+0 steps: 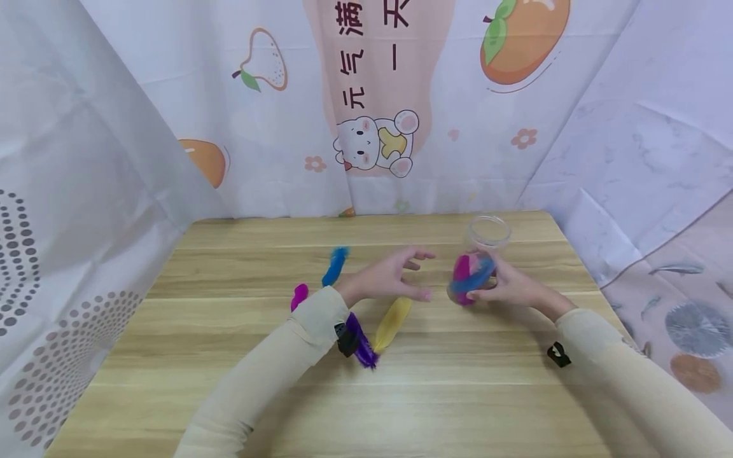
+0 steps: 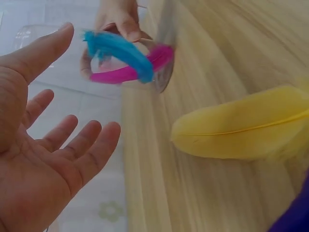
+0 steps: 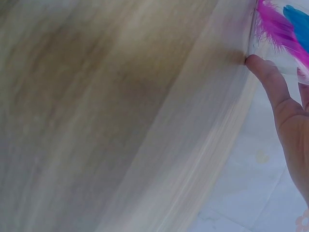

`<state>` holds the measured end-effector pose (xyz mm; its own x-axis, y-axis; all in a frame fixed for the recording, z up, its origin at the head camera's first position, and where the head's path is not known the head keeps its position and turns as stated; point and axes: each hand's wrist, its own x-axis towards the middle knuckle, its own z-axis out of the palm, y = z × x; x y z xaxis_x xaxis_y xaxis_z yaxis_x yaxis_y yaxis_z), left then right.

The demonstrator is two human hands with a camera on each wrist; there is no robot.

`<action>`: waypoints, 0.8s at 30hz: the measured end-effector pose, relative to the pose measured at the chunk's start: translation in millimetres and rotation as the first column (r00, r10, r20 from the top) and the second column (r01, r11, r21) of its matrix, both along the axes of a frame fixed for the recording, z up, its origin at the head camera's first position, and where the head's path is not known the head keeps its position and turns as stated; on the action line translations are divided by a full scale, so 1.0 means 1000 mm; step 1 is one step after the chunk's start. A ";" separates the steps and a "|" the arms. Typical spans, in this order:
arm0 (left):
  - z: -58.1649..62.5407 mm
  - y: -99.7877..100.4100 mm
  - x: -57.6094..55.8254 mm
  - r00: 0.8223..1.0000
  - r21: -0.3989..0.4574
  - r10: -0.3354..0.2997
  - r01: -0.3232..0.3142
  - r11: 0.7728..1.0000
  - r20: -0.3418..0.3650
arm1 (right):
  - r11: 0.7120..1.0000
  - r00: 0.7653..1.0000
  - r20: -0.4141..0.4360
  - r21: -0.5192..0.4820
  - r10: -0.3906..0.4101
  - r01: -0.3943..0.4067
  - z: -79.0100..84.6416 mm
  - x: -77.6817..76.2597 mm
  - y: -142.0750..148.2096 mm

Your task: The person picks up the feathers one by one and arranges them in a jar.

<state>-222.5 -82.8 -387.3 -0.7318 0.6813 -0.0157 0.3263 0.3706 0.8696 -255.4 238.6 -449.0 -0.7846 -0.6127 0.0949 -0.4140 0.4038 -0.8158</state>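
My right hand [image 1: 512, 285] grips a clear jar [image 1: 487, 242] low on its side, at the right of the table. Inside the jar are a magenta feather [image 1: 462, 270] and a blurred blue feather [image 1: 473, 277], both seen through the wall. In the right wrist view, a fingertip reaches the jar's foot at the tabletop. My left hand [image 1: 391, 275] hovers left of the jar, its fingers spread and loosely bent, with nothing in them. Below it on the table lies a yellow feather [image 1: 392, 323], large in the left wrist view.
A purple feather [image 1: 359, 342] lies beside the yellow one, partly under the left wrist's black strap. Farther left are another blue feather [image 1: 335, 265] and another magenta feather [image 1: 299, 296], the latter partly covered by the sleeve. A printed curtain [image 1: 258, 140] hangs behind the wooden table [image 1: 435, 407].
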 end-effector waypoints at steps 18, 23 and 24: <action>-0.030 -0.009 0.027 0.986 -0.413 -0.016 -0.055 0.909 -0.165 | 1.000 1.000 0.008 -0.024 0.013 -0.013 0.001 0.001 -0.004; -0.035 -0.012 0.031 0.985 -0.437 0.056 -0.123 0.891 -0.162 | 1.000 1.000 0.009 -0.014 0.009 -0.009 0.002 0.002 -0.003; -0.036 -0.011 0.031 0.984 -0.442 0.064 -0.132 0.887 -0.166 | 1.000 1.000 0.007 -0.010 0.004 -0.004 0.002 0.003 -0.003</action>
